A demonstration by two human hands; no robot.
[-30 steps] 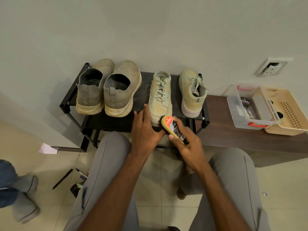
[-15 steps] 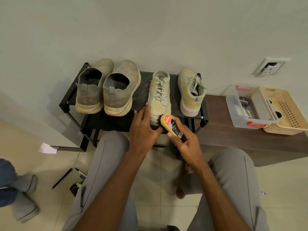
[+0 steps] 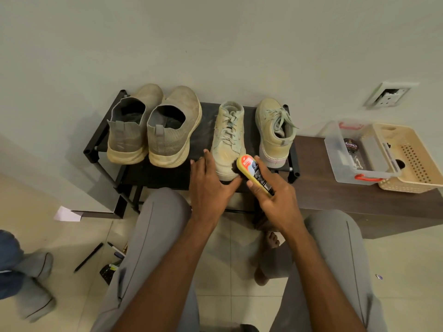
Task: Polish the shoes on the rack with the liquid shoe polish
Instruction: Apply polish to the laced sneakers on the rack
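So, head view, the only one I've got: my left hand (image 3: 211, 185) is cupped around the heel of the laced sneaker (image 3: 229, 137), thumb tucked under the back, fingers lying along its left side. My right hand (image 3: 275, 200) is wrapped tight around the yellow polish bottle (image 3: 254, 173), with the dark sponge tip pressed against the sneaker's heel. That sneaker sits on the black rack (image 3: 167, 176), its twin (image 3: 273, 133) just beside it on the right and two slip-on shoes (image 3: 153, 125) on the left. Off to the right a clear box (image 3: 345, 173) touches a beige basket (image 3: 414, 164) on a dark bench (image 3: 335, 200).
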